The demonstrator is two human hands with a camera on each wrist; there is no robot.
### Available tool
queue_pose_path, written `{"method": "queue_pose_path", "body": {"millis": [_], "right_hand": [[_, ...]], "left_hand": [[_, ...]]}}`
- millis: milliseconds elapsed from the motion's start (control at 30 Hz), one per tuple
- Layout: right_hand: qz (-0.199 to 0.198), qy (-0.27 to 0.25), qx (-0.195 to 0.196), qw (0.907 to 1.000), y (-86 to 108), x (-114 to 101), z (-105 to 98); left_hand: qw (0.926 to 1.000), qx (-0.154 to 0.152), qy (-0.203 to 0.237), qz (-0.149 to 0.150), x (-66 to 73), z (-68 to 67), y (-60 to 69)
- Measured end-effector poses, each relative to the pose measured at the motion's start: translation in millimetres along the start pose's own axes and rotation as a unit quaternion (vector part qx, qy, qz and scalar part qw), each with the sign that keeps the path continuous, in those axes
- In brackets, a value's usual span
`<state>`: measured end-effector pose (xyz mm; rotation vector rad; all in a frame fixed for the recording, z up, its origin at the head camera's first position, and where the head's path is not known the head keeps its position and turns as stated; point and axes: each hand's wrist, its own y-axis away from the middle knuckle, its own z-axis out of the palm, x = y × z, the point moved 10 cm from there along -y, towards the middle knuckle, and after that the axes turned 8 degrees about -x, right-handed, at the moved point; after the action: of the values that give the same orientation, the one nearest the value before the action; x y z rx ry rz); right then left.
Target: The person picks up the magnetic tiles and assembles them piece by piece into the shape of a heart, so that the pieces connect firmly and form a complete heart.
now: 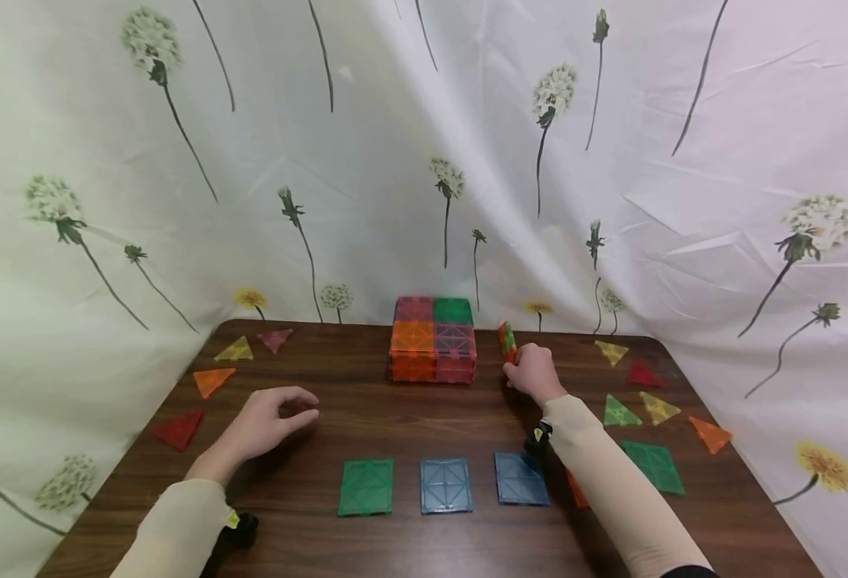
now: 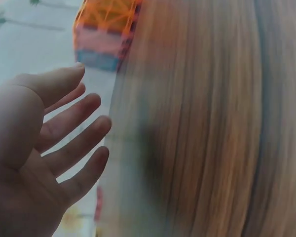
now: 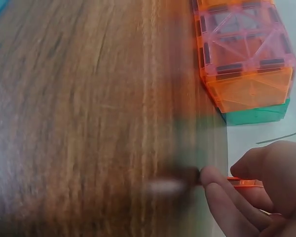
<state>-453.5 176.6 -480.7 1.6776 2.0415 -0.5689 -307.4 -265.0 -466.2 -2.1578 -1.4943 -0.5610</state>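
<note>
My right hand (image 1: 536, 372) pinches a magnetic tile (image 1: 507, 341) that stands on edge, orange with some green showing. In the right wrist view its orange edge (image 3: 245, 182) pokes out between thumb and fingers; the rest is hidden. To the left of that hand, a box of translucent magnetic tiles (image 1: 433, 341) stands at the back of the table, with orange, pink, purple and green squares. My left hand (image 1: 268, 421) hovers over the table's left side, holding nothing. Its fingers are spread and gently bent in the left wrist view (image 2: 64, 133).
Along the front lie a green square tile (image 1: 365, 487), two blue ones (image 1: 446, 486), and an orange piece (image 1: 577, 490) partly under the right forearm. Triangular tiles line the left (image 1: 178, 429) and right (image 1: 660, 408) sides. A green square (image 1: 653, 467) lies right. A dandelion-print curtain (image 1: 381, 160) hangs behind.
</note>
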Motion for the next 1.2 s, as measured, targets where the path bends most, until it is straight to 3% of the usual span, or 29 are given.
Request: {"method": "queue_pose_path", "body": {"millis": [133, 267, 400, 500, 600, 833, 967, 1200], "right_hand": [[0.012, -0.001, -0.018, 0.9998, -3.4, 2, 5], [0.022, -0.004, -0.027, 0.9994, -4.4, 2, 8], [0.018, 0.0, -0.031, 0.9994, -5.3, 0, 8], [0.016, 0.003, -0.037, 0.9992, -6.3, -2, 10], [0.015, 0.008, -0.044, 0.9989, -7.2, -3, 12], [0.02, 0.017, -0.052, 0.9983, -4.6, -1, 14], [0.02, 0.019, -0.061, 0.9978, -1.7, -2, 15], [0.0, 0.03, -0.066, 0.9974, 4.6, -4, 10]], "left_hand": [[0.9971, 0.057, -0.041, -0.029, -23.2, -30.9, 15.3], [0.9895, 0.089, -0.082, -0.079, -55.2, -59.0, 31.6], [0.9797, 0.089, -0.115, -0.138, -89.4, -72.1, 47.8], [0.9709, 0.07, -0.125, -0.191, -112.0, -73.1, 59.9], [0.9633, 0.048, -0.129, -0.231, -126.1, -72.4, 68.9], [0.9533, -0.005, -0.183, -0.24, -128.2, -77.8, 73.5], [0.954, -0.034, -0.174, -0.242, -125.3, -79.1, 74.5], [0.9633, -0.011, -0.162, -0.214, -111.4, -83.2, 67.8]]}}
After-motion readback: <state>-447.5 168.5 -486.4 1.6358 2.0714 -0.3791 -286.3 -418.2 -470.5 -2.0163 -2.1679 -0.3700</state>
